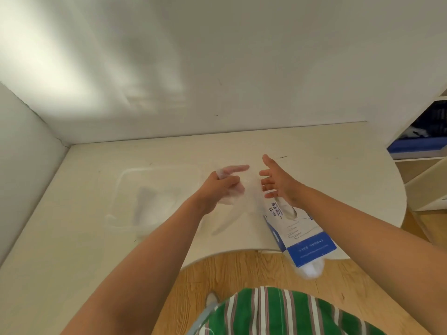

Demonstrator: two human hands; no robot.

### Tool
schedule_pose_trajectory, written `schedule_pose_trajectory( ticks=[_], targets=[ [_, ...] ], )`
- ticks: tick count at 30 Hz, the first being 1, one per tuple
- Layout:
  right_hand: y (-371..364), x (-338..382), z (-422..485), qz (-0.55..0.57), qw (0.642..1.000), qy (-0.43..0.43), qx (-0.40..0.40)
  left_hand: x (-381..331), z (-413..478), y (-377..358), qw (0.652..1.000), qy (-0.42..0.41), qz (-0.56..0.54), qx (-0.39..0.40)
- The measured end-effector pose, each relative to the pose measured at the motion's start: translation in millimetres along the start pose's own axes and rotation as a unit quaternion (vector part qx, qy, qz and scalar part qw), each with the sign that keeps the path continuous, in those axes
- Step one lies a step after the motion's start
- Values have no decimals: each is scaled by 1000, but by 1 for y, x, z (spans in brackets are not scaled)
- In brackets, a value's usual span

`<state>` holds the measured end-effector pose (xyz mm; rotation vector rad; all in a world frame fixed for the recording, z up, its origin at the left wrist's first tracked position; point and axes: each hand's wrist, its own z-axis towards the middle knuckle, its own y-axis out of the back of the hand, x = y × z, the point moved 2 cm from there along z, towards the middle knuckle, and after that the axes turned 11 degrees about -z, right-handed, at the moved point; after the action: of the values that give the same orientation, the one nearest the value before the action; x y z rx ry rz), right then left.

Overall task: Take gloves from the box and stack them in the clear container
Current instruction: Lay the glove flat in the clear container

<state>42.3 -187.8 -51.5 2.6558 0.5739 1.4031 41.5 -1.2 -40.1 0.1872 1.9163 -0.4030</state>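
Glove (235,198), disposable, clear thin film, held above the white table (72,238) between the clear container (159,168) and the glove box (304,228); it hangs limp and blurred, its outline hard to trace. Left hand (221,186): fingers curled, pinching the film at its upper part. Right hand (278,183): fingers spread wide, palm toward the glove, holding nothing, just beside the film; whether it touches cannot be told. Container: low, transparent, set on the table to the left of both hands, with a few pale gloves (150,204) lying inside. Box: blue and white card, lying flat at the table's near edge, one end past the edge, a tuft of film (310,270) spilling from that end. Risks, as judged: film this light may cling to the fingers or fold on itself at release, landing crumpled instead of flat on the stack; a one-hand pinch leaves the lower part free to swing and catch the container rim; the overhanging box could tip to the wood floor (242,269) if the right forearm brushes it; the loose tuft may drag several gloves out at once.
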Motion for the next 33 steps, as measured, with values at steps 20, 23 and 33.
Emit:
schedule_pose_trajectory(
  ticks=[20,23,33],
  targets=[
    [-107,78,31,19,990,139,27,-8,-58,162,990,51,-113,-63],
    [-127,91,24,-54,985,152,63,-18,-55,169,992,69,-89,-51],
    [-142,83,19,-96,978,76,170,-19,-58,175,990,-83,-12,-110]
  ],
)
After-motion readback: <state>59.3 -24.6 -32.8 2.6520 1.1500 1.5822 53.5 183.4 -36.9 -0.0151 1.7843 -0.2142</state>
